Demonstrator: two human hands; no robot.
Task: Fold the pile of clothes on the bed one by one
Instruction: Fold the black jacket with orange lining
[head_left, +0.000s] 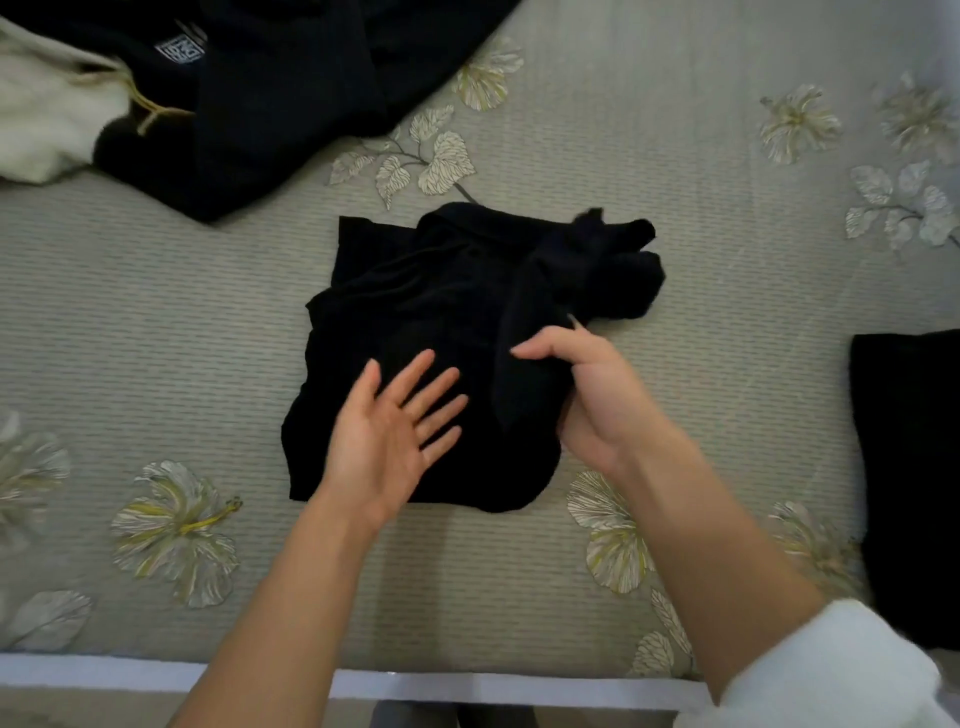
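Bedding shows open on every side of the black garment (415, 312) lying mid-frame on the flowered bed (701, 171), whose near edge runs along the bottom. The garment's long axis runs from lower left to upper right, its bunched end pointing upper right. The left hand (387, 431), fingers straight and spread, is over its lower part; the right hand (582, 384) grips a strip of its fabric. Dark clothes (291, 93) and a white garment (47, 114) fill the upper left; a folded black item (909, 467) lies at the right edge.
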